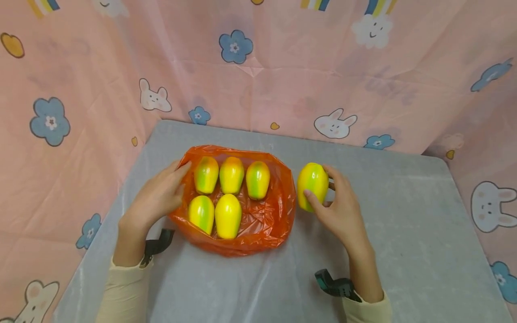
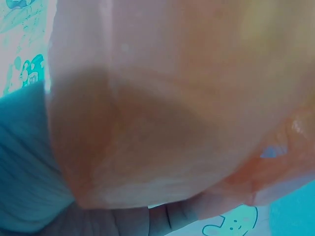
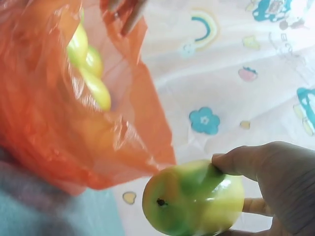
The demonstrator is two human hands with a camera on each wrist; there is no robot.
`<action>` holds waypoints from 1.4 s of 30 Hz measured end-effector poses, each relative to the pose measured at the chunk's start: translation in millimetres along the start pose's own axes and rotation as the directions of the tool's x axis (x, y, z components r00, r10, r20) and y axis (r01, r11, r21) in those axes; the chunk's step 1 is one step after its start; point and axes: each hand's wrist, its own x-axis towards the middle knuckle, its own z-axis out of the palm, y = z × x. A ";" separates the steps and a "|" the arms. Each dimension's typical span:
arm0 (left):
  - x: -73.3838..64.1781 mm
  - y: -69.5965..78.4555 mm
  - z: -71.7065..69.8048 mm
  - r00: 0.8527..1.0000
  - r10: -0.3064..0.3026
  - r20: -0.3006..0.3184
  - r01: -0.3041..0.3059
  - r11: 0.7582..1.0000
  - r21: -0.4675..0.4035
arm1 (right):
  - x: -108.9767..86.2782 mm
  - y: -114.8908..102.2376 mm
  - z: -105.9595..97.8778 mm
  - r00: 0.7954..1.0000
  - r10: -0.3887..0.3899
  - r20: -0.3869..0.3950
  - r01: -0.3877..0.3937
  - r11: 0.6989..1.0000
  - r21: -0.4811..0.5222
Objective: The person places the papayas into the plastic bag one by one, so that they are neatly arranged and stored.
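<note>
In the head view, an orange-red plastic bag [image 1: 258, 224] lies with its mouth spread wide, and several glossy yellow-green oval fruits [image 1: 231, 175] rest inside in two rows. At the bag's left rim my left hand [image 1: 159, 193] holds the plastic; in the left wrist view the bag [image 2: 147, 147] covers most of the picture and hides much of the grip. Just right of the bag, my right hand [image 1: 341, 208] grips another such fruit [image 1: 312, 186] between thumb and fingers. The right wrist view shows this fruit [image 3: 192, 199] with a dark spot at its end.
A grey cloth-covered table [image 1: 404, 224] lies beneath everything. Pink patterned fabric [image 1: 262, 89] hangs behind the table and along both sides. Each wrist wears a black strap mount [image 1: 337, 285].
</note>
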 end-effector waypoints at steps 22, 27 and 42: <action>1.7 0.1 0.9 1.000 0.014 0.003 -0.014 1.000 0.010 | -11.8 -36.8 24.8 0.993 -0.114 0.041 0.103 0.972 0.210; 1.7 1.1 1.1 1.000 0.012 0.009 -0.012 1.000 0.018 | -15.9 -44.3 36.2 0.990 -0.127 0.067 0.110 0.972 0.207; 4.2 0.8 3.5 0.999 0.033 0.005 -0.033 0.999 0.036 | -25.8 -55.4 60.1 0.976 -0.156 0.150 0.131 0.978 0.164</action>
